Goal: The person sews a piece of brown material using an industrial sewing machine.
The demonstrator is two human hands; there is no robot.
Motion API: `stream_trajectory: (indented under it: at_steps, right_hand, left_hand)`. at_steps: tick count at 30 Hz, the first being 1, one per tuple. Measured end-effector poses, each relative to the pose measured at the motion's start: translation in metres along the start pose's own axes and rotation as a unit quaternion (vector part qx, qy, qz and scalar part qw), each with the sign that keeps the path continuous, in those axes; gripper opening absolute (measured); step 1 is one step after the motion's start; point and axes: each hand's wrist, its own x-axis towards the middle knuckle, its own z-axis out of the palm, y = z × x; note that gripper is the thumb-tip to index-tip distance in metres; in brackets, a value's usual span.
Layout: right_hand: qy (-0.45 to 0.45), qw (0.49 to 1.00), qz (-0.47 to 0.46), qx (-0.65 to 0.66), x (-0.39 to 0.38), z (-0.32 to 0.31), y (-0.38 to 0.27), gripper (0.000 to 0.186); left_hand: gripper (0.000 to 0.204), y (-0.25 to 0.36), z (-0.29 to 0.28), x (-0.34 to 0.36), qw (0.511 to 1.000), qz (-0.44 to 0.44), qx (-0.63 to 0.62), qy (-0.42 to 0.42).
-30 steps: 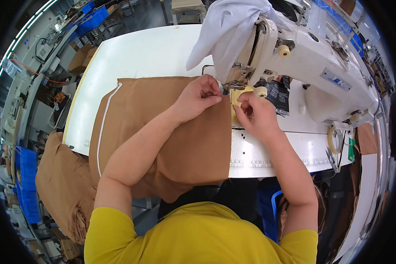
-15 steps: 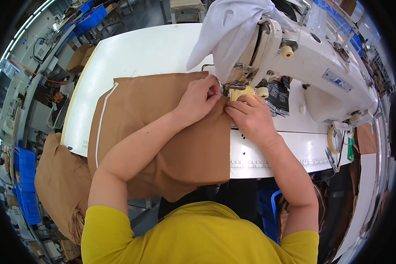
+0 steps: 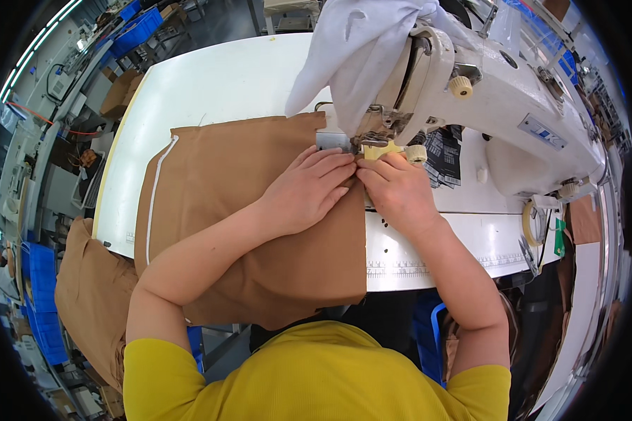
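A brown fabric panel point(image 3: 211, 175) with a white strip along its left side lies over the white table and hangs past the front edge. My left hand point(image 3: 305, 193) rests flat on it, fingers stretched toward the needle area point(image 3: 372, 139) of the white sewing machine point(image 3: 463, 98). Close beside those fingertips, my right hand point(image 3: 400, 193) has its fingers bent and pinched at the panel's right edge, just in front of the presser foot. The fingertips hide the exact bit of cloth between them. A yellow piece point(image 3: 380, 150) shows by the foot.
A pale cloth point(image 3: 361, 56) drapes over the machine head. Dark printed labels point(image 3: 444, 158) lie right of the needle. Tape point(image 3: 534, 223) and thread snips point(image 3: 528, 254) are at the table's right end. More brown fabric point(image 3: 95, 288) hangs at the left, near blue bins point(image 3: 41, 281).
My left hand has gone from a pinch by the needle to lying flat, a little nearer me. The panel has shifted slightly left, baring a metal plate beside the needle. My right hand stays close by.
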Motion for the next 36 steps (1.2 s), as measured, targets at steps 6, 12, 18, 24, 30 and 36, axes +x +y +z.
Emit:
stream_trajectory:
  at_steps: [6, 12, 18, 24, 30, 36]
  right_hand:
    - [-0.008, 1.000, 0.012, 0.012, 0.000, 0.005, 0.003, 0.014]
    - [0.014, 0.999, 0.017, 0.041, -0.001, 0.003, 0.006, 0.014]
    - [0.068, 0.958, 0.203, 0.191, 0.000, -0.011, 0.019, 0.009]
    - [0.173, 0.882, 0.295, 0.325, -0.006, -0.016, 0.041, 0.014]
    - [0.141, 0.839, 0.329, 0.410, -0.002, -0.033, 0.040, 0.017]
    - [0.197, 0.820, 0.331, 0.423, 0.002, -0.029, 0.042, 0.019]
  left_hand:
    - [0.035, -0.002, 0.000, 0.002, 1.000, -0.004, 0.003, 0.003]
    - [0.034, 0.000, 0.000, 0.004, 1.000, -0.009, -0.001, 0.015]
    - [0.035, 0.002, -0.005, 0.007, 1.000, -0.015, 0.019, -0.005]
    - [0.037, -0.003, -0.001, 0.006, 1.000, -0.011, 0.015, -0.001]
    - [0.038, -0.003, -0.003, 0.007, 1.000, -0.002, 0.010, -0.001]
    - [0.038, -0.006, -0.002, 0.008, 1.000, 0.005, 0.007, 0.008]
